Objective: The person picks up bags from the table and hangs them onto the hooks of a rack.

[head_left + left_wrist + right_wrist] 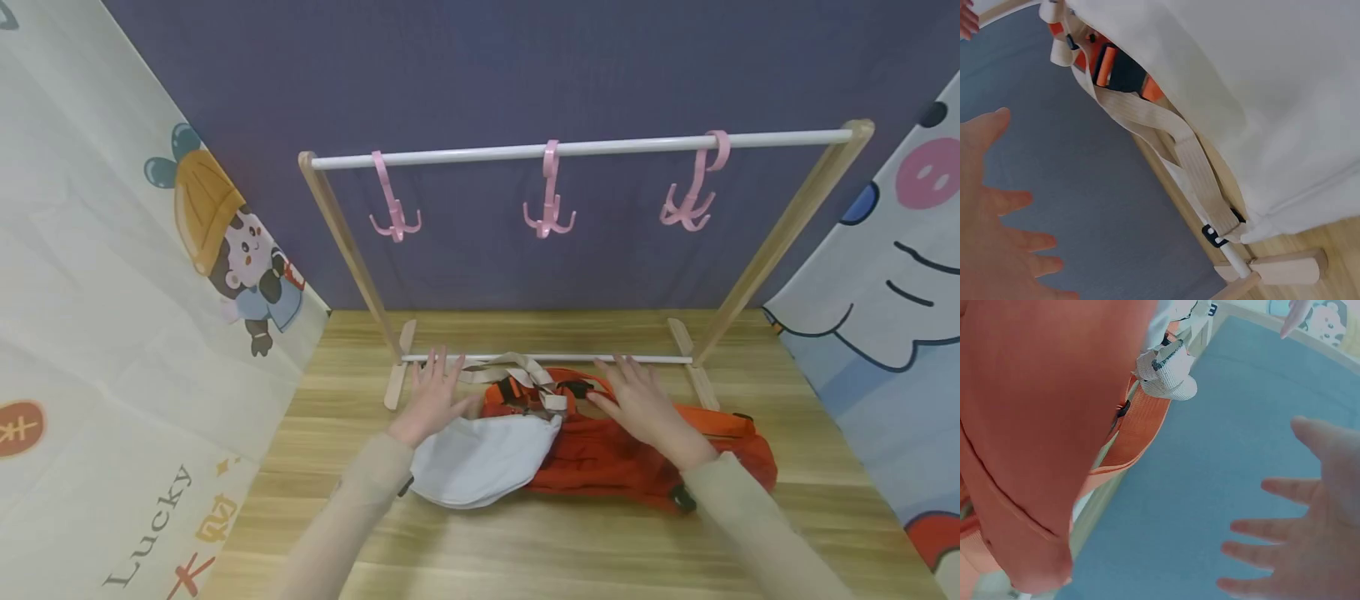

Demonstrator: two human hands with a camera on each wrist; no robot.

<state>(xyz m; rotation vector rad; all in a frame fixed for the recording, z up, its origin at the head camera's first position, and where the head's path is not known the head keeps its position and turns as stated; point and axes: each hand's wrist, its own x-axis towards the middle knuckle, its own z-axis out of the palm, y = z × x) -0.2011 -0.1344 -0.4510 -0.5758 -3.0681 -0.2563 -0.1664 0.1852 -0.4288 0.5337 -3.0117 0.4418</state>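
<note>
Here, the left hand [433, 402] hangs near the white bag [483, 462] with its fingers spread, and the right hand [643, 404], fingers spread too, hangs over the red bag [600, 458]. Both bags lie side by side on the wooden table [495, 554], before a rack [622, 147] carrying three pink hooks [551, 196].

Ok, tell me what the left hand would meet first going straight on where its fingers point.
The left hand would probably meet the flat blue-grey back wall, passing over the thin white lower rod, though depth is unclear.
</note>
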